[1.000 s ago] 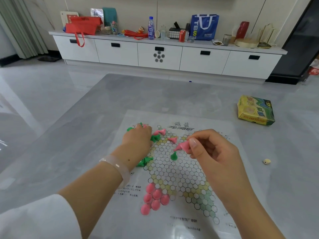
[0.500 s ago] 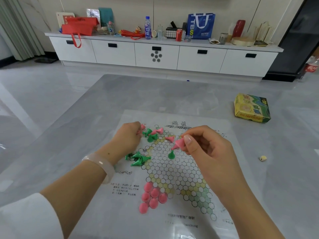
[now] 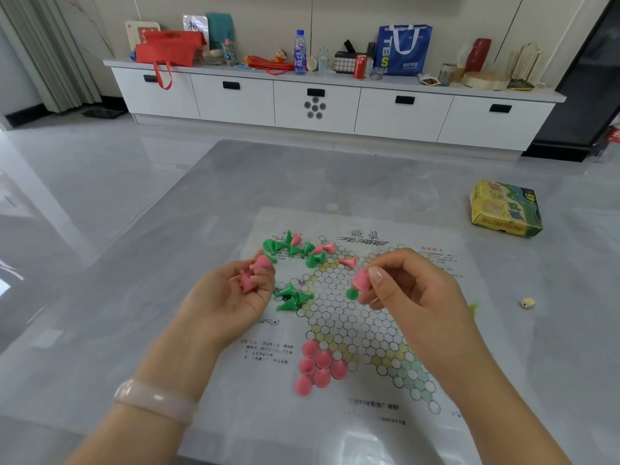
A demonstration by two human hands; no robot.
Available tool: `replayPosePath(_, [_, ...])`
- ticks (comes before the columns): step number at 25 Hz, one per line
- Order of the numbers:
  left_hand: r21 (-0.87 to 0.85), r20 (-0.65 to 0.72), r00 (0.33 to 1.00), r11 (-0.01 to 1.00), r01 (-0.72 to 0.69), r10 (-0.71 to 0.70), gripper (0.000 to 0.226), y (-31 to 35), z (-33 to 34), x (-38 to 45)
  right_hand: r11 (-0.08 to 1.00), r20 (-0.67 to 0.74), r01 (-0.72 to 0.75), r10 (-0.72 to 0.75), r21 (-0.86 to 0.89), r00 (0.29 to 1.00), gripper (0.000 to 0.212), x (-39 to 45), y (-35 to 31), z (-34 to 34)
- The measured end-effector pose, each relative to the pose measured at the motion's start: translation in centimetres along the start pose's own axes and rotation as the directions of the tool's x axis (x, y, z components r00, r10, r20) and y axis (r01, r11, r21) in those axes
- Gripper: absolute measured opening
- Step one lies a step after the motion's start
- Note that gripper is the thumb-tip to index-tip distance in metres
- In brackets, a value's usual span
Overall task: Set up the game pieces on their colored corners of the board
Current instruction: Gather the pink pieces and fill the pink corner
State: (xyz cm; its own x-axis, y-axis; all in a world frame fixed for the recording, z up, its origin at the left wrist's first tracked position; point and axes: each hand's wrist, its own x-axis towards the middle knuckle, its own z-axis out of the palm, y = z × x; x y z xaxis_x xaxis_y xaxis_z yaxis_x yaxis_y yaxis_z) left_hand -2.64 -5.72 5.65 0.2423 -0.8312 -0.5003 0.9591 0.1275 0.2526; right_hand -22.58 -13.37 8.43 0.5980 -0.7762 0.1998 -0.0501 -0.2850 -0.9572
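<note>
A paper board (image 3: 419,333) with a hexagon grid lies on the grey table. Several pink cone pieces (image 3: 318,365) stand on its near left corner. Loose green pieces (image 3: 293,298) and a mixed green and pink heap (image 3: 295,248) lie at the board's left and far side. My left hand (image 3: 231,300) is turned palm up left of the board, its fingers curled round a few pink pieces (image 3: 256,271). My right hand (image 3: 412,293) hovers over the grid and pinches one pink piece (image 3: 361,279) between thumb and fingers, just above a standing green piece (image 3: 351,293).
A yellow and green box (image 3: 503,209) lies on the table at the far right. A small cream object (image 3: 527,303) sits right of the board. Beyond the table runs a white sideboard (image 3: 315,102) loaded with bags and bottles.
My left hand drew back from the heap toward me and turned palm up with pink pieces in it. My right hand stayed over the grid with its pink piece.
</note>
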Motion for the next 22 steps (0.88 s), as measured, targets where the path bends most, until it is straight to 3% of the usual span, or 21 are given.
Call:
replayPosePath(4, [-0.004,0.0,0.999,0.999,-0.04,0.04,0.014,0.2,0.6,-0.4,0.994,0.032,-0.105,0.106,-0.04,0.994,0.011,-0.7,0.9,0.4])
replayPosePath(11, [0.121,-0.027,0.993,0.986,-0.113,0.117,0.014,0.4,-0.1,-1.4,0.986,-0.064,-0.144,0.138,-0.088,0.988,0.013,-1.3,0.4,0.2])
replayPosePath(15, [0.12,-0.021,0.99,0.983,-0.136,0.14,0.016,0.8,-0.2,-1.6,0.932,-0.008,-0.192,0.2,-0.307,0.98,0.014,-1.5,2.0,0.3])
replayPosePath(22, [0.208,-0.009,0.981,0.96,-0.19,0.196,0.015,0.8,0.3,-0.6,0.913,0.068,-0.173,0.212,-0.37,0.975,0.012,-1.5,4.1,0.3])
